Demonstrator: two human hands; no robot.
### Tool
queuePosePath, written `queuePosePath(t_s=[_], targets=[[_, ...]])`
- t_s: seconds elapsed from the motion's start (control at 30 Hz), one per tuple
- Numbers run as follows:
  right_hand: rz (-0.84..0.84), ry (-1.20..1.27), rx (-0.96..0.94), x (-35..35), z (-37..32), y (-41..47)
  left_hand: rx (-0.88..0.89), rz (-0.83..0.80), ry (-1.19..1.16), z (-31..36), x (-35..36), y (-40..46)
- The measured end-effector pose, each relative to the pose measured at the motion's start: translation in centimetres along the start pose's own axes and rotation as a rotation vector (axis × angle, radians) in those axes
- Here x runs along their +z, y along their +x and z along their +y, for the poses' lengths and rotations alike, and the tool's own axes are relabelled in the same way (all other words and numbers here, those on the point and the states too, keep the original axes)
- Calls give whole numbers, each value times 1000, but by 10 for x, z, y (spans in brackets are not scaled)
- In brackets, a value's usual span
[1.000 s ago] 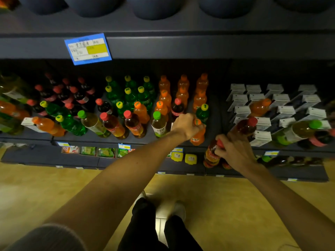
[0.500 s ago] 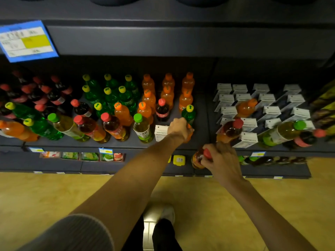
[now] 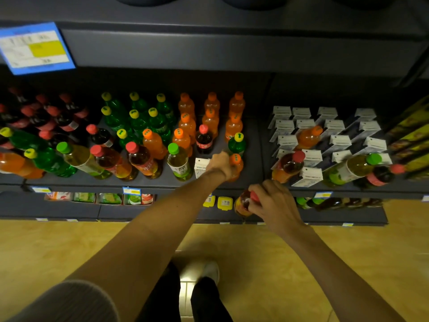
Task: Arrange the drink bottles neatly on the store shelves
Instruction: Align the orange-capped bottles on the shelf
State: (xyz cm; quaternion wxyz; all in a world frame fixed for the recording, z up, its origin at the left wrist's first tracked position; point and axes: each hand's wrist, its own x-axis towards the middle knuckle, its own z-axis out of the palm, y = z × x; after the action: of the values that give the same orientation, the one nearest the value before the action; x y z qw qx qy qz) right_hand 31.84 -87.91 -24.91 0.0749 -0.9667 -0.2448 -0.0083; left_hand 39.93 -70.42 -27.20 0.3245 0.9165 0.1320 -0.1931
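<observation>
My left hand [image 3: 219, 165] grips an orange soda bottle with an orange cap [image 3: 237, 164] near the front of the dark shelf [image 3: 253, 156]. My right hand [image 3: 276, 203] holds a red-capped amber tea bottle [image 3: 242, 203] by its neck, in front of and below the shelf edge. Rows of orange [image 3: 210, 112], green [image 3: 137, 117] and dark cola [image 3: 46, 117] bottles stand behind. A cola bottle [image 3: 204, 140] and a green bottle [image 3: 236, 144] stand among the orange ones. Several bottles lean at the front left.
White cartons [image 3: 334, 126] fill the shelf's right half, with stray bottles lying on them: an orange one [image 3: 308, 137], a tea one [image 3: 287, 165], a green-capped one [image 3: 355, 167]. A small white carton [image 3: 200, 167] stands by my left wrist. A lower shelf [image 3: 116, 208] holds packets.
My right hand has drawn the tea bottle down and away from the shelf's edge. My left hand has kept its grip on the orange bottle. The view has shifted to the right.
</observation>
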Motion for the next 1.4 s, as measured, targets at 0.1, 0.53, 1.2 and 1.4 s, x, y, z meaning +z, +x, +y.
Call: queuePosePath(t_s=[0.1,0.53,1.2,1.4], targets=[[-50,-33,-72,-12,-6,7,41,10,-13,-17,-12,-12],[66,9,-481,-50,-127,60,-34,282,-130,-152,-105,-128],[-211,352,-812,-9,-497,116,-505,660,-200,-476,-252,-335],[-245,491,-792,16,-630,153,-487,761,-198,-564,-320,-368]])
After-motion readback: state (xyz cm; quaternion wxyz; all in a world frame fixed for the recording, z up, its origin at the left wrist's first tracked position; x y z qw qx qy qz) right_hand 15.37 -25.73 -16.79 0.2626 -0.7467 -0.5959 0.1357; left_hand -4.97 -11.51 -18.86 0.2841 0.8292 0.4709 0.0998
